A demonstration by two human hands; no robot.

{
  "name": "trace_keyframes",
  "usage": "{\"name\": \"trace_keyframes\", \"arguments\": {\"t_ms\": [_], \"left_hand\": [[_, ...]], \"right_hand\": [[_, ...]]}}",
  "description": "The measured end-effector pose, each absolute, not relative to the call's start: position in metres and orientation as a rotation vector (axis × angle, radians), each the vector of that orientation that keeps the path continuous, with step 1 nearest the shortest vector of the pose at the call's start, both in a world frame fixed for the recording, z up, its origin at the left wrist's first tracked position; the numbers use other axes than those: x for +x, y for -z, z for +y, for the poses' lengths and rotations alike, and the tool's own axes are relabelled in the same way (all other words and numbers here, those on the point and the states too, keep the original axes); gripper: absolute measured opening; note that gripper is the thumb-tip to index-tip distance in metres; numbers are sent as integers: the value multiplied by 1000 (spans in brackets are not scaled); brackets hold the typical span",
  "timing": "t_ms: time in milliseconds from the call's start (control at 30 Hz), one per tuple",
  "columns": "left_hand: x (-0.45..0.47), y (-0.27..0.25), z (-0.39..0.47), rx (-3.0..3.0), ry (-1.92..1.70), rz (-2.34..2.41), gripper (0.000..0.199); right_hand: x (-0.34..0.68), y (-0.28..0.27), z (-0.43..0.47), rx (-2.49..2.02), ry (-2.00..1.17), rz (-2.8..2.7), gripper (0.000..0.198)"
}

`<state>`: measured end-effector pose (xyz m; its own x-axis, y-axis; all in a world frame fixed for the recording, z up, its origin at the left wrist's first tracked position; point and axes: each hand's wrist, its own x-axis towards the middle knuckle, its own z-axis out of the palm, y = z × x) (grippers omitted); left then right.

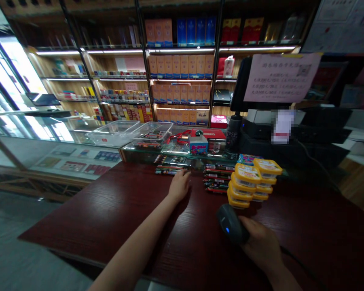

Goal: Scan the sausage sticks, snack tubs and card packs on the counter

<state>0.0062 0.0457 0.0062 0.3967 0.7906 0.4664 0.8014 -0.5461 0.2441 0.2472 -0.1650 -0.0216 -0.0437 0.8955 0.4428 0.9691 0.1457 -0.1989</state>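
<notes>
Lower right of the frame's centre: barcode scanner [230, 222], dark, blue light lit, enclosed by the curled right hand [262, 244], with a cord [297, 259] running toward the lower right corner. Judged light, stiff and smooth-shelled; best taken by the handle, clear of the cord, and likely to suffer if dropped. Centre of the frame: left hand [179, 186], fingers bent, at the right end of a small pile of slim dark packets [166, 170]; cannot tell whether pinching one or merely resting there. Farther right, a taller pile of similar packets [214, 184], laid flat on the dark red counter [124, 206]. Presumably light, with slick, flexible wrappers, prone to slide over one another; best lifted by a pinch near the middle, without bending. Right of centre, beside the taller pile: stacked yellow tubs [247, 173], probably rigid and smooth, to be gripped around the side walls rather than by the lids.
</notes>
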Motion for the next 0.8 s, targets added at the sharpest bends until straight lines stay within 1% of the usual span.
{"name": "trace_keyframes", "arguments": {"t_ms": [100,167,267,400,600,800], "left_hand": [[39,-17,43,-2693,940,-1327,35],[59,-24,46,-2727,934,-1284,34],[84,-32,53,-2739,856,-1296,32],[105,-36,55,-2692,694,-1365,25],[116,-36,53,-2601,634,-1299,26],[89,-34,43,-2576,673,-1476,21]], "right_hand": [[248,22,-165,-1781,190,-1964,32],[248,22,-165,-1781,174,-1964,31],[248,23,-165,-1802,159,-1967,31],[248,22,-164,-1841,125,-1961,32],[248,20,-163,-1831,94,-1955,31],[249,21,-165,-1803,179,-1971,32]]}}
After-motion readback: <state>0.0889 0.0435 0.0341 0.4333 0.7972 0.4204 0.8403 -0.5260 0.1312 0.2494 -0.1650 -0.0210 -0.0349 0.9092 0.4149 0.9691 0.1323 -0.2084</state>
